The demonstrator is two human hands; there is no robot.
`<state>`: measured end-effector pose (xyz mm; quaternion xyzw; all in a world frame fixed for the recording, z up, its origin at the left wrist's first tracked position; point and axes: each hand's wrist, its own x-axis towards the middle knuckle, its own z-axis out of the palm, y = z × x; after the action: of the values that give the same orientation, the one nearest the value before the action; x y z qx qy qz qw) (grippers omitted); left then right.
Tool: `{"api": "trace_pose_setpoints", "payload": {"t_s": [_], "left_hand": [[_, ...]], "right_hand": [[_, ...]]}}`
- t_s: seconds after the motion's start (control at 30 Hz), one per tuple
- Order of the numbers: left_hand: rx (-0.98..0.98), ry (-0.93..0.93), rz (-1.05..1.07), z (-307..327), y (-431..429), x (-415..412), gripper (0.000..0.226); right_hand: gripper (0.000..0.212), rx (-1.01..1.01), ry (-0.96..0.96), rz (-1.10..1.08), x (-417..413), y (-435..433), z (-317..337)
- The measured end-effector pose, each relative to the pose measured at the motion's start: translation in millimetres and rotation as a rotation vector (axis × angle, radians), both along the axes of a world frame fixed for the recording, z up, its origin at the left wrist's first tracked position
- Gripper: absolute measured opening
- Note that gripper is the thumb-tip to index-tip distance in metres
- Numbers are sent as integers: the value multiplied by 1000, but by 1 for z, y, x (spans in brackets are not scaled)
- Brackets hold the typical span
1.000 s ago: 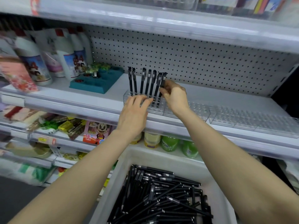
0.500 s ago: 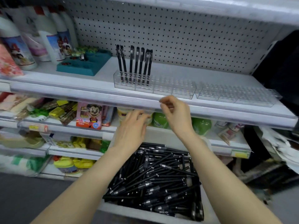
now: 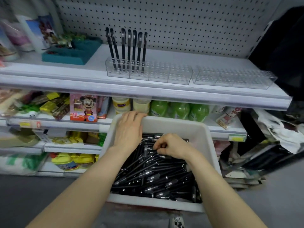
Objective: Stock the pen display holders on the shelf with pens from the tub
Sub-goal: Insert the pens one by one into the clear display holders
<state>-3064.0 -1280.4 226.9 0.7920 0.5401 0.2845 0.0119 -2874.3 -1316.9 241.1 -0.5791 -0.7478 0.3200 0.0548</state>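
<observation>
Laid the left hand (image 3: 128, 129) flat over the far left corner of the white tub (image 3: 172, 125), fingers straight and loose, gripping nothing. Pushed the right hand (image 3: 172, 147) into the loose pens (image 3: 156, 176) near the tub's far end, fingers and thumb curled down and pinching a dark barrel at the top of the heap. Saw the tub low in front of the shelving, heaped with black pens lying crisscross, silver bands showing on many.

Counted seven standing pens (image 3: 129, 48) upright, caps up, in the left end of the left display holder (image 3: 164, 74), a clear block with rows of holes set on the shelf (image 3: 148, 94). Saw only bare holes across the rest of that block. Noted a second display holder (image 3: 233, 78) just beside it to the right, equally clear, every hole bare. Made out a white pegboard (image 3: 181, 22) behind both.

Spotted a teal tray (image 3: 72, 53) on the same shelf, to the left of the holders and apart from them, with blurred bottles further left. Glimpsed green bottles (image 3: 179, 110) and a pink cartoon box (image 3: 83, 107) on the shelf below, just beyond the tub's far rim.
</observation>
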Motion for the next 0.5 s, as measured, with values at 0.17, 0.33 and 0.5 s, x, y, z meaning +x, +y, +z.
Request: {"api": "trace_pose_setpoints", "payload": {"t_s": [0.17,0.33,0.5], "left_hand": [[-46,-41,-14,2,3,-1,40],[-53,-150,-72,20,-5,0,29],[-176,48,-154,48,-16,10,32]], "right_hand": [[17,41,-77,29,3,5,9],[14,187,-88,-32,17,13,40],[12,230,-77,-32,23,26,69]]}}
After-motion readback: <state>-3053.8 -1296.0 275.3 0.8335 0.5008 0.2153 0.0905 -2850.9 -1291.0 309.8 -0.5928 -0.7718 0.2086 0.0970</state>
